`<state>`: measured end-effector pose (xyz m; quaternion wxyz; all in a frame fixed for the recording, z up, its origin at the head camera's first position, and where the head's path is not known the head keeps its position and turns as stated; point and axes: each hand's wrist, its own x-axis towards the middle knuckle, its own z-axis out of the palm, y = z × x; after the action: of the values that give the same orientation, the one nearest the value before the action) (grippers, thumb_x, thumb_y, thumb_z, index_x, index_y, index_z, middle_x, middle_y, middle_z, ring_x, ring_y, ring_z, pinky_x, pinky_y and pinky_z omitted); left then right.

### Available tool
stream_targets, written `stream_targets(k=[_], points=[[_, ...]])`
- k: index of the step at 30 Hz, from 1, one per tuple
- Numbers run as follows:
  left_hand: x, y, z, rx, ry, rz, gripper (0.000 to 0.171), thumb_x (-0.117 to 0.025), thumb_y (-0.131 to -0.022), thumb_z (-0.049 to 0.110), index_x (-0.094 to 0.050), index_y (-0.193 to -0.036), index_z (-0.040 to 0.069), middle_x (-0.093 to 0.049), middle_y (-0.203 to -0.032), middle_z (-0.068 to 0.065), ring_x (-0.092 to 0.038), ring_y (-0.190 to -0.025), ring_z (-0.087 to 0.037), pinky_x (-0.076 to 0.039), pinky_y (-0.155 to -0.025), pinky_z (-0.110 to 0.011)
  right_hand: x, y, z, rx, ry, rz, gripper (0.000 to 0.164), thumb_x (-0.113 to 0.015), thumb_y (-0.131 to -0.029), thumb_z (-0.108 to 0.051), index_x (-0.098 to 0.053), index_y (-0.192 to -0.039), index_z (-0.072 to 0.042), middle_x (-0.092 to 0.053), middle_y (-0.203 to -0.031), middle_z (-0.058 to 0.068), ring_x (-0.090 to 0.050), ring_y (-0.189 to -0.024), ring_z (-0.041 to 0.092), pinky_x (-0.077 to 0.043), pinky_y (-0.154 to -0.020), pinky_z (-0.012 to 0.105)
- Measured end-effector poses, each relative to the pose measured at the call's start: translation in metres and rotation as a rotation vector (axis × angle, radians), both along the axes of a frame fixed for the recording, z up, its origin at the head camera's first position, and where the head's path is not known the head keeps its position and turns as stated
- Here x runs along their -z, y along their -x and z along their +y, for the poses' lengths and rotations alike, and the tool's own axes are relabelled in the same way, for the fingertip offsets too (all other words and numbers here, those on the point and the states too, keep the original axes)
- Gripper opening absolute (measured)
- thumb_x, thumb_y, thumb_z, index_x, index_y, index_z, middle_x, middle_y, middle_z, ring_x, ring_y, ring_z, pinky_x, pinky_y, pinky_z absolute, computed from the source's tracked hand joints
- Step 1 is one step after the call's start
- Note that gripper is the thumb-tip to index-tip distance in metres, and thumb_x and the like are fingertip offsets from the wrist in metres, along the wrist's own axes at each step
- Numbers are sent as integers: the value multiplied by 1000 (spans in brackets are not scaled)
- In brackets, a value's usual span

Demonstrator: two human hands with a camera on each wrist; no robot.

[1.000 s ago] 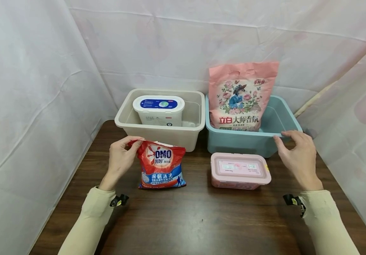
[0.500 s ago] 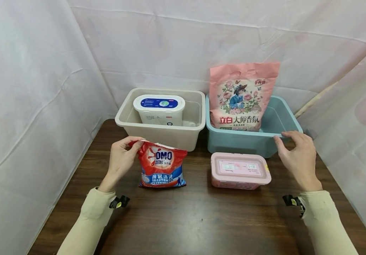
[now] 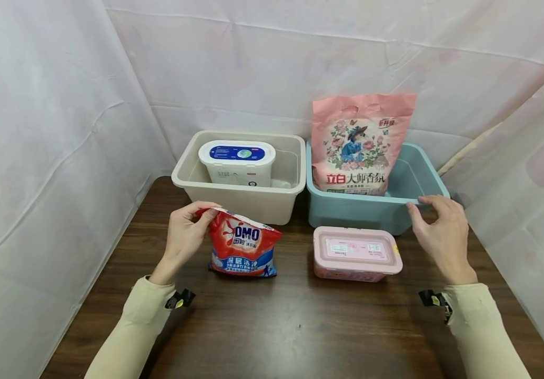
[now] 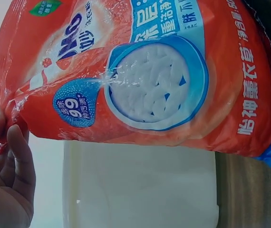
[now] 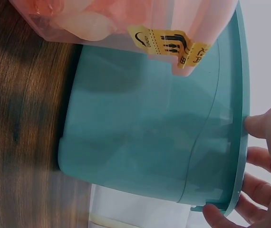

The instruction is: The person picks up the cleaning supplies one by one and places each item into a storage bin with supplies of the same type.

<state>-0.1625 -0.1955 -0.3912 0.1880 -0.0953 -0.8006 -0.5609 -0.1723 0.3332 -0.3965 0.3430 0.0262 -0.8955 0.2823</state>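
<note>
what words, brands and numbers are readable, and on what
"OMO": red bag
"奥妙洗衣粉": red bag
"深层洁净": red bag
"99": red bag
"薰衣草": red bag
"立白": pink bag
"大师香氛": pink bag
"新升级": pink bag
Tub, pink box, most other bag print: too small or blurred

Curtained nook, perhaps a makeshift booth, pale printed drapes [image 3: 272, 68], dark wood-grain table [image 3: 300, 326]

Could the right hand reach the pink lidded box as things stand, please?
Probably yes; the right hand touches the blue bin's rim, but nothing visible blocks its way to the pink lidded box.
</note>
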Motion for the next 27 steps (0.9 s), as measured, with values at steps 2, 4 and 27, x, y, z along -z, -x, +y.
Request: stream_targets(k=[2, 4, 27], points=[[0, 0, 0, 8, -6, 0, 12, -74, -100, 11, -82, -106, 5, -69, -80, -16, -56, -59, -14, -51, -52, -19, 0, 0, 0, -1, -4, 3, 34, -81, -94, -21, -76, -116, 5, -73, -118, 29, -58, -123, 51, -40, -109, 70], [-1, 0, 0, 14, -6, -1, 12, -74, -100, 11, -82, -106, 5, -70, -82, -16, -57, -60, -17, -52, -52, -19, 0, 1, 0, -3, -6, 6, 34, -81, -94, -21, -76, -116, 5, -73, -118, 28, -58, -123, 51, -40, -109, 70], [-7, 2, 7, 35, 7, 13, 13, -73, -102, 12, -82, -107, 5, -77, -96, -17, -59, -70, -12, -54, -57, -19, 0, 0, -1, -2, 10, 15, 32, -83, -92, -18, -77, -114, 4, -74, -118, 28, -59, -123, 50, -42, -107, 70]])
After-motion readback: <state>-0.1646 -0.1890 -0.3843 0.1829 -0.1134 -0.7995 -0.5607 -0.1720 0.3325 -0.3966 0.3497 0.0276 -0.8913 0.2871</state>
